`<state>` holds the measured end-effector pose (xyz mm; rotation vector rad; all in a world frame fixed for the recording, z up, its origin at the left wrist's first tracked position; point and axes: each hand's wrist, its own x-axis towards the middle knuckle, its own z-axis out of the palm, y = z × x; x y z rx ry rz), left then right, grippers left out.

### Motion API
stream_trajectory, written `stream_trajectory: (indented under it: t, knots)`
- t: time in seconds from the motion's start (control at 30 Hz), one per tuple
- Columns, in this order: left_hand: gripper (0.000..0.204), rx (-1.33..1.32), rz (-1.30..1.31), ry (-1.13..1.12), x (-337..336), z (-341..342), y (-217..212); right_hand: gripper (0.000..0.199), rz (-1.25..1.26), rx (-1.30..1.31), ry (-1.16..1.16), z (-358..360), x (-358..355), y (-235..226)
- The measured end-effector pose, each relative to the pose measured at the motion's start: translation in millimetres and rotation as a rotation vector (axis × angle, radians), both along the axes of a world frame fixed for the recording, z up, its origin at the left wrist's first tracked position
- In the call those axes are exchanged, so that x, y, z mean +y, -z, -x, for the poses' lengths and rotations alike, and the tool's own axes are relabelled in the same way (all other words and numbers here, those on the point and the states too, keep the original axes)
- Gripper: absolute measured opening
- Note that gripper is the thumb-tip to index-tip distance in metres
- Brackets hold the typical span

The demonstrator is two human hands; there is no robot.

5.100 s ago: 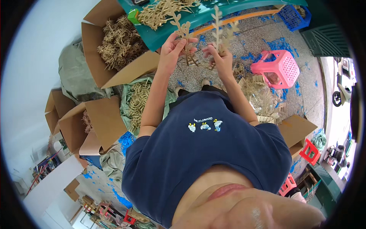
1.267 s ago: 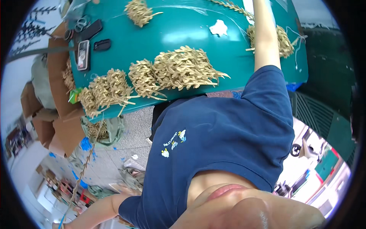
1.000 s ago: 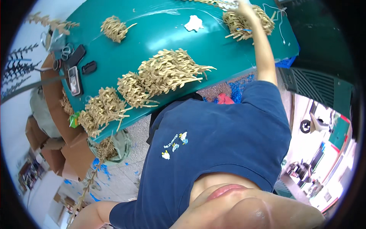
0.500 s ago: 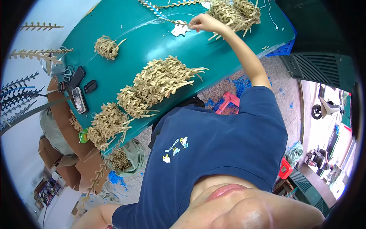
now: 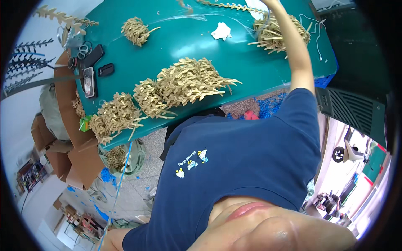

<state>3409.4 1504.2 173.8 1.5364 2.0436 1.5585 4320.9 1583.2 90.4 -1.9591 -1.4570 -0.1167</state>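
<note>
My right arm stretches across the green table (image 5: 188,39) to the far edge. Only part of my right hand (image 5: 270,2) shows at the top rim, and its fingers are cut off. Below it lies a pile of tan leafy garlands (image 5: 278,35). A leafy strand (image 5: 226,6) runs along the far side toward the hand; whether it is held cannot be seen. My left upper arm (image 5: 115,238) shows at the lower left, with its hand out of view. Beside that arm a thin blue strip (image 5: 120,184) slants up to the table edge.
Bundles of garlands (image 5: 184,83) line the near edge; a smaller bundle (image 5: 136,31) lies farther off. A white scrap (image 5: 221,31), phone (image 5: 88,81), black case (image 5: 106,70) and scissors (image 5: 83,51) are on the table. Cardboard boxes (image 5: 79,163) stand at left, a white cable (image 5: 319,39) at right.
My right hand has moved up and right from beside the white scrap to the top rim. The strand it pinched has left that spot. A blue strip shows where a leafy strand hung at lower left.
</note>
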Motion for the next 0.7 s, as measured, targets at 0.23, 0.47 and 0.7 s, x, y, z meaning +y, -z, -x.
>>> stream_trajectory:
  t: [0.23, 0.47, 0.7]
  knots:
    - [0.013, 0.016, -0.096, -0.096, -53, 61, -47, 0.020, -0.063, -0.754, -0.142, 55, 46, -20]
    - [0.015, 0.070, -0.230, -0.236, -173, 138, -129, 0.059, 0.546, -0.911, 0.228, 74, 97, 48]
    - [0.017, 0.024, -0.192, -0.170, -265, 148, -129, 0.055, 0.817, -0.229, -0.522, 263, 27, 74]
